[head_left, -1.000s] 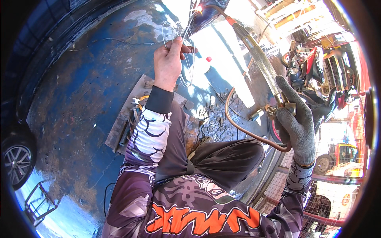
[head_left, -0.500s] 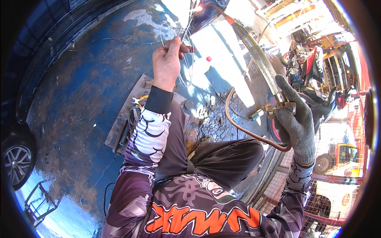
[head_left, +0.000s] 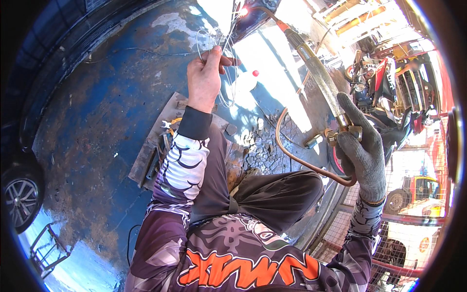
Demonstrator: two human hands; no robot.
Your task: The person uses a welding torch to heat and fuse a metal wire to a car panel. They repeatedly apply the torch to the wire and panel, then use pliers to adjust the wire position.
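Right of centre, I've got the torch (head_left: 318, 72), long axis slanting up-left, tip aimed left; right hand (head_left: 366, 153) fingers grip its valve end, left hand (head_left: 203, 80) fingers pinch wire (head_left: 228, 38).

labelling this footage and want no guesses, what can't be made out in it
- Surface around the glowing spot: head view, lost in glare.
- Where the hose meets the torch: head view, hidden by the gloved right hand.
- Strand count of the wire: head view, too thin and overlapping.
- Palm of the left hand: head view, hidden by its back.
- Rest of the dark vehicle: head view, cut off by the left rim.
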